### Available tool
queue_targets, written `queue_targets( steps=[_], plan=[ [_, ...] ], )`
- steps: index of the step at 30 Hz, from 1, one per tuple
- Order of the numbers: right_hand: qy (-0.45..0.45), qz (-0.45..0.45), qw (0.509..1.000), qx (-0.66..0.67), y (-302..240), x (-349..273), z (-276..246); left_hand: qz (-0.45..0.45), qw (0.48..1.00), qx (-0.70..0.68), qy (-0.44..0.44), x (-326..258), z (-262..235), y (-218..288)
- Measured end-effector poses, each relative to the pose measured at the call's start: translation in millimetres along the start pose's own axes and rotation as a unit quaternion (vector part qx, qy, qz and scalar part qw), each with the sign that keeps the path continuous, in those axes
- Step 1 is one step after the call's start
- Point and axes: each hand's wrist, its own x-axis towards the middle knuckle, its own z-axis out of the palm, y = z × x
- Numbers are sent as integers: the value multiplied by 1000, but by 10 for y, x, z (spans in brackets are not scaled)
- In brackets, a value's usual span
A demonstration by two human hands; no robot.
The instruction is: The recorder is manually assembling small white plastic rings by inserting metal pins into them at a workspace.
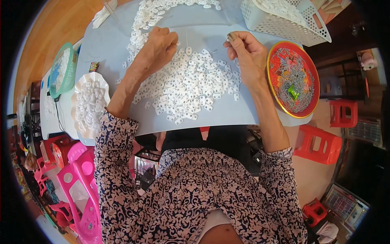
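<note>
A heap of small white plastic pieces with dark holes (185,85) spreads over the grey-blue tabletop (231,116) before me. Above the heap's far left side, my left hand (161,44) is curled into a fist; whatever it holds is hidden. My right hand (245,46) is raised off the heap's far right side, thumb and forefinger pinched on a small white piece, only partly visible. Beside my right wrist stands a round red tray (315,83) with a gold rim, holding many small grey screws (302,73) and a shiny green wrapper (292,92).
More white pieces trail to the far edge. A white perforated basket (280,26) stands far right. At left are a scalloped white plate (74,99) of pieces, a green basket (73,67) and a small dark packet (94,66). Pink chairs (83,179) and red stools (321,144) flank me.
</note>
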Motion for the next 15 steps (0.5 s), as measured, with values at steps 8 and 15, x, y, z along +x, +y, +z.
queue_targets(
  steps=[8, 15],
  plan=[
    [2, -2, 1000, -11, -6, 2, -31, -21, 1000, 9, 7, 87, -63, -23],
    [16, -5, 1000, -9, -14, 20, -43, 26, 998, 62, 1, 129, 39, 69]
  ],
)
